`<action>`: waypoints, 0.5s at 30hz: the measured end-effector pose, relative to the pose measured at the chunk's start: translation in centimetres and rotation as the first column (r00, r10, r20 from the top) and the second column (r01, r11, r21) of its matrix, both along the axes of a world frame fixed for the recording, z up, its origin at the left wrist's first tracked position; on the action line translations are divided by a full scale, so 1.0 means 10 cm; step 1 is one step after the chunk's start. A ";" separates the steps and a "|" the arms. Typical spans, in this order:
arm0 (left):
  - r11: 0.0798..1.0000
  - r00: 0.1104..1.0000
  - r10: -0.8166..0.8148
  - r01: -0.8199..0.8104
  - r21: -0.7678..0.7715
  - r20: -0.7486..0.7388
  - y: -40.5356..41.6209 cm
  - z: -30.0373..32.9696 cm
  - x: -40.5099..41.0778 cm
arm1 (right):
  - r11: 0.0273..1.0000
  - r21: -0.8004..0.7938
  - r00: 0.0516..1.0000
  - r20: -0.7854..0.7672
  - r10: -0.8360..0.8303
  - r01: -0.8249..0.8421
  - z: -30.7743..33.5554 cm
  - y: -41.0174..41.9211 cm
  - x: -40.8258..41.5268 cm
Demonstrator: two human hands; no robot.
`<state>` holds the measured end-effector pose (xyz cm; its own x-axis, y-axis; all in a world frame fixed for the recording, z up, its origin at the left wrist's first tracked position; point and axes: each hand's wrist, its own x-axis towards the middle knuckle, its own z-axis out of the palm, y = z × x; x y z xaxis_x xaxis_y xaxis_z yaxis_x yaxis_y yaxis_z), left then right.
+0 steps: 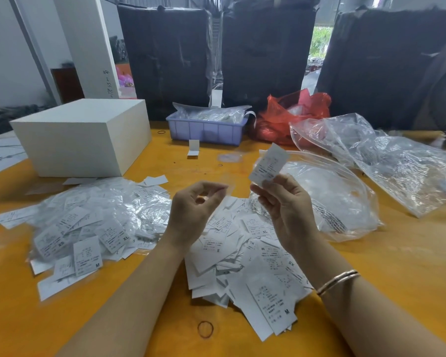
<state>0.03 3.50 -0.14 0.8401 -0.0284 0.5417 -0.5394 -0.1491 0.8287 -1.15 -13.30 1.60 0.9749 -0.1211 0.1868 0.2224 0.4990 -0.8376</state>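
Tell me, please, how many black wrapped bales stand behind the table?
3: the left bale beside the white pillar, the middle bale behind the red bag, the right bale behind the clear bags. Others may be hidden.

my table, counted
one label (268, 163) in my right hand (286, 210), one clear sleeve (227, 182) in my left hand (193, 210); two label heaps (88, 228) (242, 253), one white box (83, 135), one lilac tray (206, 130), one red bag (281, 117), two big clear bags (332, 202) (397, 163), three black bales (165, 52) (265, 52) (384, 68), two rubber bands (205, 329) (161, 132).
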 end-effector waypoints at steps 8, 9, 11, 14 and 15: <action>0.974 0.981 0.103 -0.134 0.185 0.167 0.00 -0.03 0.00 | 0.979 -0.203 0.999 0.015 -0.029 0.032 -0.06 0.14 -0.05; 0.961 0.971 0.120 -0.165 0.221 0.205 -0.01 -0.03 0.00 | 0.980 -0.191 0.999 0.028 -0.042 0.046 -0.07 0.17 -0.06; 0.943 0.955 0.145 -0.213 0.257 0.260 -0.02 -0.03 -0.01 | 0.985 -0.159 0.997 0.048 -0.066 0.073 -0.08 0.22 -0.07; 0.938 0.947 0.161 -0.234 0.256 0.278 -0.03 -0.01 -0.02 | 0.985 -0.134 0.994 0.030 -0.106 0.109 -0.10 0.25 -0.07; 0.939 0.947 0.161 -0.234 0.252 0.277 -0.02 -0.01 -0.02 | 0.984 -0.133 0.993 0.021 -0.117 0.119 -0.11 0.25 -0.07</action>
